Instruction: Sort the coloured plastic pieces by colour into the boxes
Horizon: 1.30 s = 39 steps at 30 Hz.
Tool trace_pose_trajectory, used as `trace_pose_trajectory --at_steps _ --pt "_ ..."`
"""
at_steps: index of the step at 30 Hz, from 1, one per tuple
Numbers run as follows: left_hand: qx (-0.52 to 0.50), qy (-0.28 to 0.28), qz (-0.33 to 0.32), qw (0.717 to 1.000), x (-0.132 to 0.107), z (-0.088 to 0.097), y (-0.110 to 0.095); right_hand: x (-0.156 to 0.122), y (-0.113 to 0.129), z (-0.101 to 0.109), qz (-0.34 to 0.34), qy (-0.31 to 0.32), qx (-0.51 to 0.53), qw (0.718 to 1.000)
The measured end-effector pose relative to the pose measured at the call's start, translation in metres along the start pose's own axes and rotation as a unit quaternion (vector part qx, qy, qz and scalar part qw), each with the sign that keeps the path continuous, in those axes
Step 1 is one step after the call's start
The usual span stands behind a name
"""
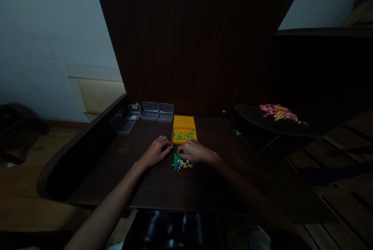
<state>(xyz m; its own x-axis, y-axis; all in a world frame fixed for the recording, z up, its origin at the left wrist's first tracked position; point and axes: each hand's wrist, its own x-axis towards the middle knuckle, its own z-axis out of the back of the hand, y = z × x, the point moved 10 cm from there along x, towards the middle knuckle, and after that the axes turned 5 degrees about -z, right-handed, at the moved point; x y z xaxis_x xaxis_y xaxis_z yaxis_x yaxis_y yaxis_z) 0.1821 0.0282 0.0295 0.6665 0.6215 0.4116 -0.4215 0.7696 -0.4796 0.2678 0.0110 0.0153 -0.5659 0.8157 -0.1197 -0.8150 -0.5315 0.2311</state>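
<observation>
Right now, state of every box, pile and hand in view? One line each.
Yellow box: open
Green pieces: scattered inside the yellow box
Transparent plastic cases: open
Mixed-colour pile: loose on the dark desk
Pink-and-yellow pile: spread loosely on the side shelf
Left hand: fingers curled, grip unclear
Right hand: at the mixed-colour pile, grip unclear

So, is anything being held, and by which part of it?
It cannot be told: the left hand and right hand are near small pieces, their fingers unclear.

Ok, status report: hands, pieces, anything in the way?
Left fingers by open yellow box, right fingers at mixed pile. Green pieces in box. Right hand partly hides pile.
</observation>
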Motion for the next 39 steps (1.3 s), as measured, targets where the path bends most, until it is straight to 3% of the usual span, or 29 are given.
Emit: trace_pose_trajectory --at_steps 7,17,23,31,39 --pt "0.019 -0.004 0.012 1.000 0.021 -0.003 0.007 -0.001 -0.003 -0.001 -0.023 -0.003 -0.013 1.000" --pt "0.090 0.011 0.104 0.990 0.057 -0.009 0.038 0.000 -0.003 0.001 -0.035 0.001 -0.013 0.999" --pt "0.112 0.028 0.162 0.980 0.070 -0.015 0.050 0.003 -0.028 0.022 -0.103 -0.079 -0.007 0.992" --pt "0.110 0.047 0.170 0.978 0.074 -0.018 0.049 0.013 -0.070 0.046 -0.123 -0.194 0.098 0.968" --pt "0.077 0.022 0.130 0.988 0.055 0.001 0.046 0.028 -0.089 0.042 -0.108 -0.199 0.100 0.969"
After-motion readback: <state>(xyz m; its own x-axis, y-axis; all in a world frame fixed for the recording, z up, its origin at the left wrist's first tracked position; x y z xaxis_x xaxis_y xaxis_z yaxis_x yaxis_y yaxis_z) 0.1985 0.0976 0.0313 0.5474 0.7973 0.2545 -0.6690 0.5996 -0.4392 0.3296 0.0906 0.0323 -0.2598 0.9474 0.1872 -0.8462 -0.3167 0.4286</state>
